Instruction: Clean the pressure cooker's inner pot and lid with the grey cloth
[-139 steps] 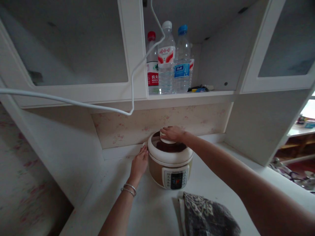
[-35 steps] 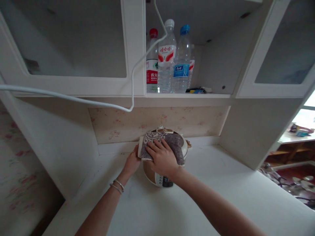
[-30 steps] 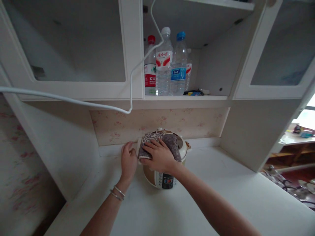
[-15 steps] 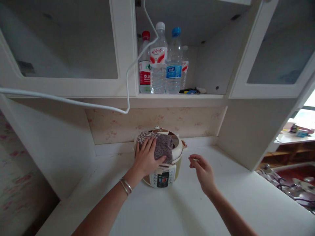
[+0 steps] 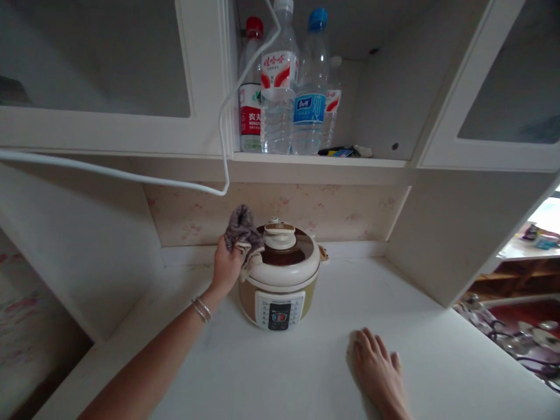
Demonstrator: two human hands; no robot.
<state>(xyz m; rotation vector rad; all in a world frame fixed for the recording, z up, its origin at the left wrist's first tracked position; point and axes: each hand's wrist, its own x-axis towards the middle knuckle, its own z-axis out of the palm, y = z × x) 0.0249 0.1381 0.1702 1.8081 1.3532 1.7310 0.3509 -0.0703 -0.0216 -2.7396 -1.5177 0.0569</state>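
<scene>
A patterned grey-brown cloth (image 5: 241,228) is bunched in my left hand (image 5: 226,265), whose fingers are wrapped round it. Part of the cloth hangs against the left side of the lid of an electric pressure cooker (image 5: 280,280). The cooker is white and tan, with a brown lid top, a handle knob (image 5: 280,233) and a dark display on its front panel. My right hand (image 5: 377,364) lies palm down on the white counter (image 5: 324,361), fingers spread a little and holding nothing. It is to the right of the cooker and nearer to me.
Several plastic bottles (image 5: 277,105) stand in the open cupboard above. A white cable (image 5: 175,184) loops in front of the cupboard. Side panels (image 5: 464,227) bound the counter niche. Beyond the right panel, various objects lie on another surface (image 5: 516,248).
My left hand has gone from lying flat on the cloth over the lid to clutching it at the left rim. My right hand has come down onto the counter, nearer me. The view has shifted slightly.
</scene>
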